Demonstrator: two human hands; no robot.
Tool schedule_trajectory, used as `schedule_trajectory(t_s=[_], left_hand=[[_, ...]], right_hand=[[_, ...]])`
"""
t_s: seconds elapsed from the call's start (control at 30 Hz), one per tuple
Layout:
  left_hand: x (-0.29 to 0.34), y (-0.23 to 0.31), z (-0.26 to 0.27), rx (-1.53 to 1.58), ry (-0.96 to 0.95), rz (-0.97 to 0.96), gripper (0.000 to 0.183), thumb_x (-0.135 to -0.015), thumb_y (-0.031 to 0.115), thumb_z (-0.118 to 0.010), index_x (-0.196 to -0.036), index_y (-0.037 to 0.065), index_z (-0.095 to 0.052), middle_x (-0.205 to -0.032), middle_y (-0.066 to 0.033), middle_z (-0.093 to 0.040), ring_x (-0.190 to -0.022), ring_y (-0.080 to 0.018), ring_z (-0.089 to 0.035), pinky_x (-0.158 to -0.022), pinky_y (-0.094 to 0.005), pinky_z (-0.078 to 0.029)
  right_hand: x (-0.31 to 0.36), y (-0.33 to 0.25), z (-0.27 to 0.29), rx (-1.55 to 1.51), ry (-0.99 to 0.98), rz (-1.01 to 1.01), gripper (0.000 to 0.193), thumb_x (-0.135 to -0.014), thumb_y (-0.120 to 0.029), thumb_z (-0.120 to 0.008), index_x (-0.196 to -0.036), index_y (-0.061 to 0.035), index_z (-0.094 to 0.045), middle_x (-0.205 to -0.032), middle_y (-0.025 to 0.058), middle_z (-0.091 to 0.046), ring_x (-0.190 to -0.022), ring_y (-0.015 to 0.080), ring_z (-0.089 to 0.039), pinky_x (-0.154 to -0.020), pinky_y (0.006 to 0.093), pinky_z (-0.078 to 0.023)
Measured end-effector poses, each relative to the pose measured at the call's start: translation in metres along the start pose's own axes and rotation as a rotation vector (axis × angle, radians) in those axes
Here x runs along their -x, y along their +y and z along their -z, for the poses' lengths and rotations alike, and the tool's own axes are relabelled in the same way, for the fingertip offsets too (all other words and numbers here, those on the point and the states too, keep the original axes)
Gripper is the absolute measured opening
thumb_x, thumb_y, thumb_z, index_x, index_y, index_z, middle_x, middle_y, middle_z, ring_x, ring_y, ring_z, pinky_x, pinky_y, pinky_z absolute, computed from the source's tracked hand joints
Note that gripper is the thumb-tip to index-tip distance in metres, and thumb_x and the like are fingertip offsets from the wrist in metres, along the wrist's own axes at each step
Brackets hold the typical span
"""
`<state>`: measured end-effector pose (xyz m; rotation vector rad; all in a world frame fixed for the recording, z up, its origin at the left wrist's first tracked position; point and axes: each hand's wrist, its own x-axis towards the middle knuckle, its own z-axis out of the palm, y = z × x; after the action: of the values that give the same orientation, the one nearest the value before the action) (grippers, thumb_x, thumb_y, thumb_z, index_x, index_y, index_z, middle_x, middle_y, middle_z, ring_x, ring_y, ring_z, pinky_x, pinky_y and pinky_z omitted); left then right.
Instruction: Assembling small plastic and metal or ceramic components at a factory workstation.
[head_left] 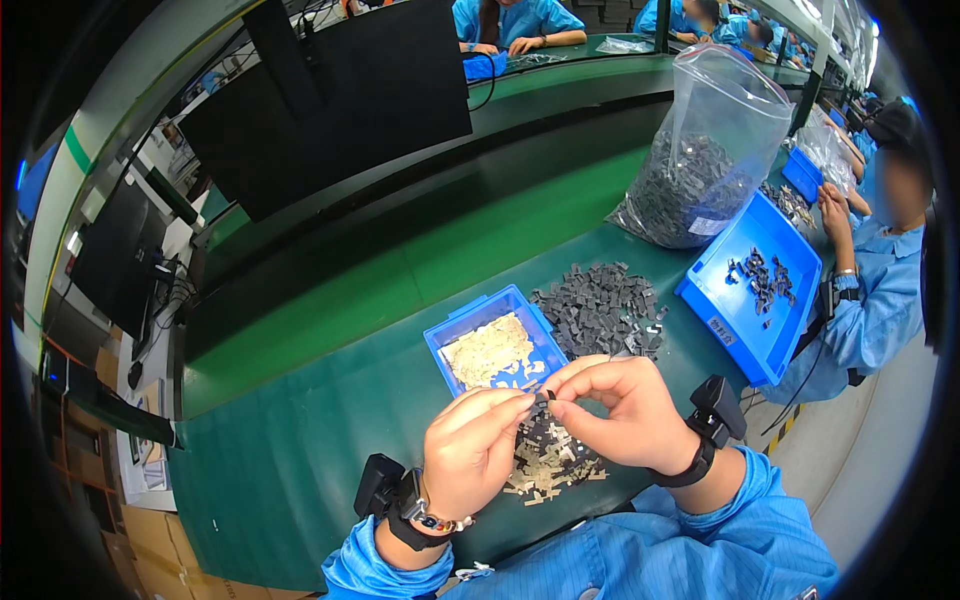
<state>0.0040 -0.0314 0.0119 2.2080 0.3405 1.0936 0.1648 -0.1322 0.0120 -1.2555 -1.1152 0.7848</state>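
My left hand (467,448) and my right hand (625,410) meet over the front of the green table, fingertips pinched together. Between them is a small black plastic part (542,398), mostly covered by my fingers. Right below lies a mixed pile of small black parts and beige scraps (550,462). Just beyond my left hand stands a small blue bin (440,335) holding pale beige pieces (487,350). A heap of small dark grey parts (600,308) lies behind my right hand.
A large clear zip bag (700,165) full of dark parts stands at the back right. Beside it a blue tray (715,325) holds some black parts. A black monitor (330,110) hangs over the far left. Co-workers in blue sit to the right (870,280) and across the line (520,25).
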Motion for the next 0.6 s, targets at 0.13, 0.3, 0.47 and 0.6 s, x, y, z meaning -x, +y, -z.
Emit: schedule_trajectory(t_s=[0.13, 0.3, 0.47, 0.6], left_hand=[[-0.0006, 0.0, -0.0001, 0.012, -0.006, 0.01, 0.019, -0.077, -0.011, -0.067, -0.094, -0.004, -0.069, -0.088, -0.0149, -0.069, -0.078, -0.0285, -0.069, -0.069, -0.0343, -0.055], [-0.0013, 0.0008, -0.001, 0.013, 0.015, 0.012, 0.016, -0.079, -0.009, -0.069, -0.093, -0.002, -0.072, -0.087, -0.0144, -0.07, -0.077, -0.0236, -0.069, -0.068, -0.0292, -0.055], [-0.0049, 0.0008, -0.0015, 0.028, 0.008, 0.042, 0.015, -0.079, -0.01, -0.069, -0.092, -0.003, -0.072, -0.086, -0.0144, -0.07, -0.076, -0.0227, -0.069, -0.067, -0.0287, -0.055], [-0.002, 0.0014, 0.0001, 0.054, 0.006, 0.066, 0.015, -0.078, -0.01, -0.069, -0.091, -0.003, -0.073, -0.086, -0.0146, -0.071, -0.076, -0.0217, -0.069, -0.067, -0.0278, -0.055]], right_hand=[[-0.0009, 0.0, 0.0005, -0.021, -0.003, -0.007, 0.008, -0.08, -0.001, -0.07, -0.086, 0.0049, -0.07, -0.092, 0.0145, -0.071, -0.085, 0.0164, -0.068, -0.079, 0.0287, -0.055], [-0.0018, 0.001, 0.0012, -0.082, -0.011, -0.005, 0.007, -0.081, 0.0, -0.07, -0.086, 0.0056, -0.07, -0.093, 0.0137, -0.071, -0.087, 0.0151, -0.067, -0.08, 0.0281, -0.054], [-0.0059, 0.0013, 0.0032, -0.147, -0.015, -0.035, 0.006, -0.081, 0.001, -0.072, -0.085, 0.0052, -0.071, -0.093, 0.0126, -0.071, -0.087, 0.0139, -0.067, -0.078, 0.0266, -0.054], [-0.007, 0.0042, 0.0062, -0.205, -0.035, -0.093, 0.005, -0.08, 0.001, -0.076, -0.083, 0.0037, -0.073, -0.092, 0.0119, -0.071, -0.083, 0.0121, -0.067, -0.073, 0.0235, -0.054]])
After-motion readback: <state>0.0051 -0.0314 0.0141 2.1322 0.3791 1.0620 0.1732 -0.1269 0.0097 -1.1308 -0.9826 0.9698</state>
